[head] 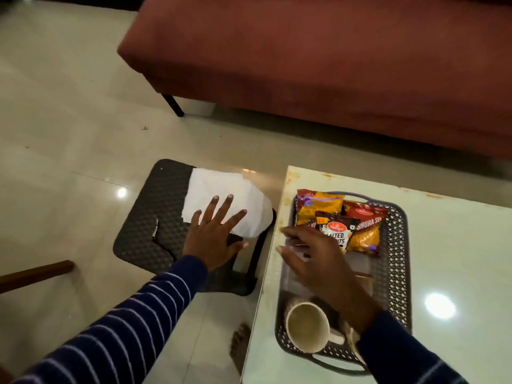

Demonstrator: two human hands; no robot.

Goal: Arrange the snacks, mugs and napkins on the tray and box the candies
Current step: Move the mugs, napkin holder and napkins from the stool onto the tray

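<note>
A white napkin (221, 195) lies spread on a dark woven stool (149, 217) left of the table. My left hand (213, 234) rests flat on its near edge, fingers apart. On the table sits a dark perforated tray (399, 245). Three snack packets lie at its far end: a yellow-maroon one (318, 203), a red bhujia packet (365, 228) and a salted peanuts packet (336, 231). A cream mug (307, 327) stands at the tray's near end. My right hand (313, 259) hovers low over the tray's middle, fingers spread, partly hiding a pale sheet (360, 263).
The pale glossy table (457, 245) reaches right of the tray. A red sofa (332, 65) stands beyond, its black leg (173, 105) on the tiled floor. A wooden bar (36, 274) juts in at left. A bare foot (241, 345) is beside the table's edge.
</note>
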